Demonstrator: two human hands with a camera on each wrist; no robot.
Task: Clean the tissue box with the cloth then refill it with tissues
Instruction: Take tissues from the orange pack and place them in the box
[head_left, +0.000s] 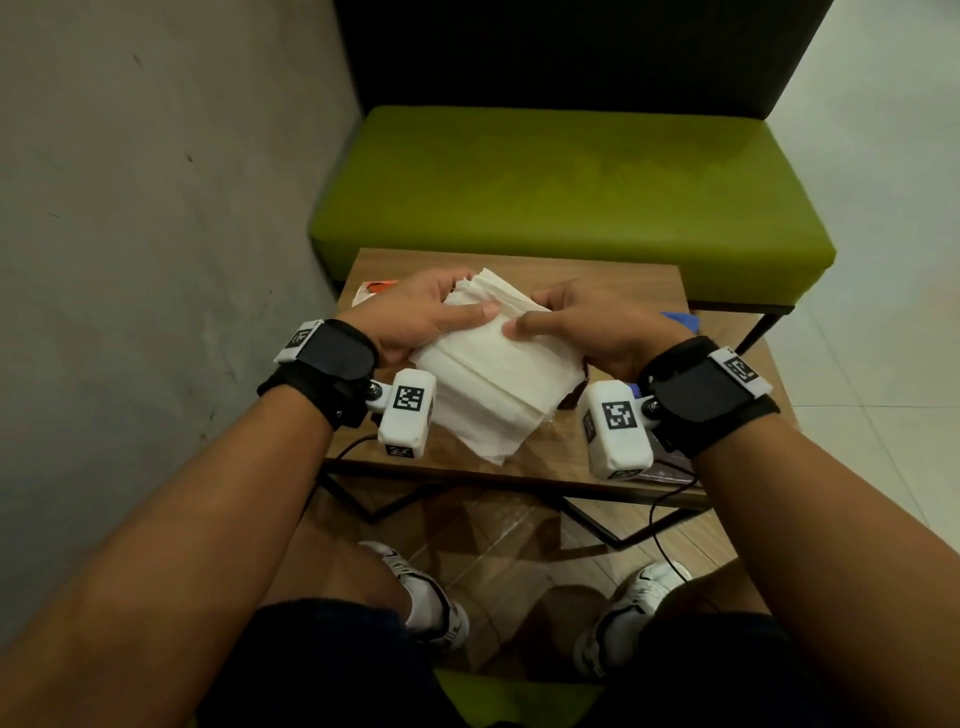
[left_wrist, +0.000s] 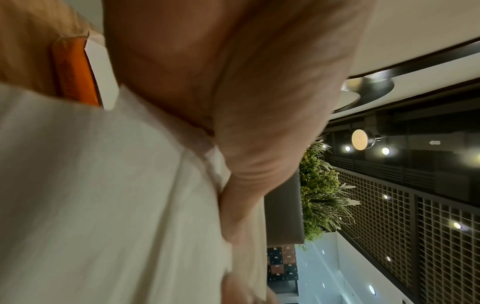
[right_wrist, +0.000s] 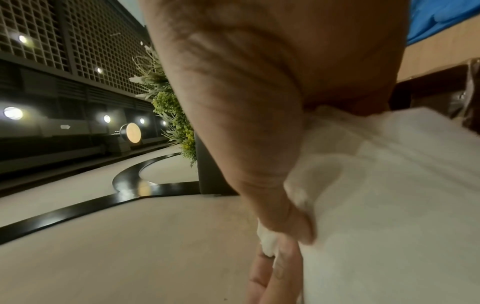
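Note:
Above the small wooden table (head_left: 597, 280) I hold a thick stack of white tissues (head_left: 498, 384), tilted toward me. My left hand (head_left: 436, 317) grips its left edge, thumb on top and fingers underneath. My right hand (head_left: 576, 322) grips the right edge the same way. The stack fills the wrist views as white tissue (left_wrist: 103, 195) and white tissue (right_wrist: 389, 195). A dark brown tissue box (right_wrist: 428, 86) lies just under my right hand, mostly hidden. The blue cloth (head_left: 678, 318) lies on the table beyond my right hand, also seen as blue cloth (right_wrist: 446, 18).
An orange and white packet (head_left: 371, 291) lies at the table's back left corner, also seen as an orange packet (left_wrist: 78, 72). A green bench (head_left: 571, 197) stands behind the table and a grey wall (head_left: 156, 208) to the left. Clear plastic wrapping (head_left: 550, 421) lies near the front right.

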